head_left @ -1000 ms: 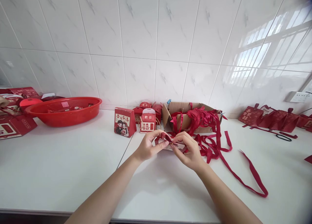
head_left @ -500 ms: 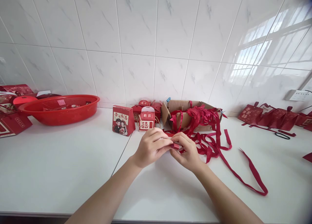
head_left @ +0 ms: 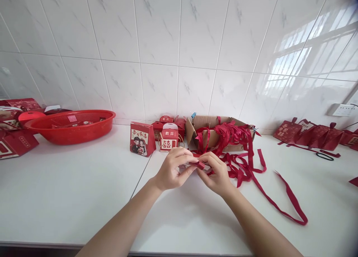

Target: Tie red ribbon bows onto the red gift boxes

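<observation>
Both hands meet above the middle of the white table. My left hand is closed, its thumb and fingers pinching a short dark-red ribbon. From the other side my right hand grips the same ribbon with bent fingers. Part of a red and white printed item shows behind my left fingers; most of it is hidden. Just beyond the hands stand a small red gift box with a pale top flap and a red box with a cartoon couple.
A cardboard box spills tangled red ribbons onto the table, one long strand curling right. To the left is a red plastic basket beside more red boxes. Red bags and black-handled scissors lie at right.
The fingers have shifted slightly, and more of the red ribbon shows between them. The view has moved a little; the things on the table stay put.
</observation>
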The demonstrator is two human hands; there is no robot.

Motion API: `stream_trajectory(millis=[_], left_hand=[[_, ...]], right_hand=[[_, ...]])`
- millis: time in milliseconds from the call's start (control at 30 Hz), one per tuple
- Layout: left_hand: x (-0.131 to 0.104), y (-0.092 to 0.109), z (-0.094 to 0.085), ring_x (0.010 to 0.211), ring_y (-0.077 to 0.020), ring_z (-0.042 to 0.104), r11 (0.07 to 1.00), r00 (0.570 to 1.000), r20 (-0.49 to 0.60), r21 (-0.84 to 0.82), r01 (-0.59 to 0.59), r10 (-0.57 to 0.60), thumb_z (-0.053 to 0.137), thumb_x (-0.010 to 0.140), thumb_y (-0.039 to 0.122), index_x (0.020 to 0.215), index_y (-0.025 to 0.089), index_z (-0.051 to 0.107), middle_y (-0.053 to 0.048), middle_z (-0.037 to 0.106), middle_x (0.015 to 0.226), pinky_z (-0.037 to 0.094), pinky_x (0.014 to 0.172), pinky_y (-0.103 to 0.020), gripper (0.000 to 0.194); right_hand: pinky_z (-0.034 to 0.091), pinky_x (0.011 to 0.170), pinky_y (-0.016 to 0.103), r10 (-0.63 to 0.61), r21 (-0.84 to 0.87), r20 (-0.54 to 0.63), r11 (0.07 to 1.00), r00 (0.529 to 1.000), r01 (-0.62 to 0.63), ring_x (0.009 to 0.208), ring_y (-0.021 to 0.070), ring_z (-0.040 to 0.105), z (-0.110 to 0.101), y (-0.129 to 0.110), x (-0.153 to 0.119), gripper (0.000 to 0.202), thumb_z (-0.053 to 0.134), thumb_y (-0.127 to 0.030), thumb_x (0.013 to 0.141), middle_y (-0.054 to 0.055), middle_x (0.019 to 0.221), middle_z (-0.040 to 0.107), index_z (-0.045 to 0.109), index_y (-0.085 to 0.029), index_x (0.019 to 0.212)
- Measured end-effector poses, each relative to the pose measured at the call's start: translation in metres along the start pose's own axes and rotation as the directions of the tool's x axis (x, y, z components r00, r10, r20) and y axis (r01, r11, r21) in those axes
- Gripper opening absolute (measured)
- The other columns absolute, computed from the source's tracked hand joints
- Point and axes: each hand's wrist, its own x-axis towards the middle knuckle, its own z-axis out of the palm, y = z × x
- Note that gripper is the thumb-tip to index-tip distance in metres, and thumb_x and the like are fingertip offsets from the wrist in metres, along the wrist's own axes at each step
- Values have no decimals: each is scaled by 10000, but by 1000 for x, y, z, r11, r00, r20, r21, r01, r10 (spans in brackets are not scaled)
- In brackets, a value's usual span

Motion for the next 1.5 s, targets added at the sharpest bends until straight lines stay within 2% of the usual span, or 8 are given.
stream_trajectory(millis=[600, 867, 1000, 1133, 1233, 1300, 1400, 1500], left_hand=[[1, 4, 4, 792, -164, 637, 992, 993, -19, 59, 113, -112, 544, 870, 177, 992, 226, 590, -17, 714, 919, 338, 874, -371, 139], [-2, 2, 9, 775, -161, 617, 978, 977, -97, 62, 197, -191, 532, 893, 244, 1017, 228, 614, -22, 695, 828, 397, 810, -342, 150], [-3, 1, 11, 842, -164, 618, 947, 930, -177, -76, 312, -321, 572, 864, 235, 1078, 221, 554, -26, 678, 845, 446, 786, -316, 215], [-1, -9, 9, 923, -170, 611, 895, 845, -302, -210, 393, -441, 618, 828, 255, 1077, 214, 497, -30, 643, 898, 445, 873, -336, 281], [-4, -23, 11, 1099, -202, 546, 882, 807, -356, -193, 429, -471, 663, 787, 292, 1211, 241, 420, -77, 570, 1142, 426, 932, -367, 492], [-9, -33, 15, 1207, -231, 465, 864, 797, -334, -166, 475, -503, 680, 765, 311, 1311, 261, 321, -108, 469, 1282, 408, 966, -396, 655], [-21, -46, 23, 1298, -279, 358, 809, 780, -213, -141, 571, -588, 667, 761, 336, 1366, 255, 232, -147, 344, 1391, 380, 996, -450, 750], [-30, -54, 28, 1305, -315, 336, 765, 767, -26, -96, 636, -641, 671, 735, 343, 1373, 241, 220, -164, 267, 1450, 351, 1011, -500, 788]], right_hand=[[480, 485, 253, -25, -95, -149, 995, 988, 11, 665, 148, 567, 8, -3, -4, 142, 569, -113, 812, 37, 798, 568, 542, -228, 891], [496, 505, 258, -2, -98, -182, 995, 983, -16, 658, 147, 575, 12, -2, -5, 108, 585, -158, 829, 37, 801, 578, 564, -228, 908], [552, 670, 328, 141, -17, -120, 989, 983, -144, 817, 192, 617, 4, 10, -1, 298, 678, -275, 778, 55, 912, 608, 514, -233, 1023], [503, 905, 433, 287, 28, 82, 957, 954, -290, 1133, 259, 545, 1, 31, -5, 656, 746, -335, 700, 124, 1222, 539, 400, -224, 1246], [511, 892, 427, 358, 83, 265, 917, 895, -391, 1120, 248, 569, 6, 45, -12, 659, 697, -296, 740, 131, 1244, 554, 363, -214, 1303], [520, 870, 418, 392, 110, 284, 893, 875, -436, 1076, 241, 599, 8, 52, -15, 618, 678, -292, 754, 120, 1210, 591, 384, -211, 1291], [522, 846, 424, 477, 70, 126, 870, 870, -487, 1003, 255, 627, 4, 59, -15, 546, 708, -339, 721, 111, 1134, 632, 473, -197, 1193], [526, 816, 430, 545, 48, -222, 834, 809, -549, 954, 267, 624, -10, 66, -10, 553, 736, -406, 676, 110, 1080, 632, 496, -190, 1125]])
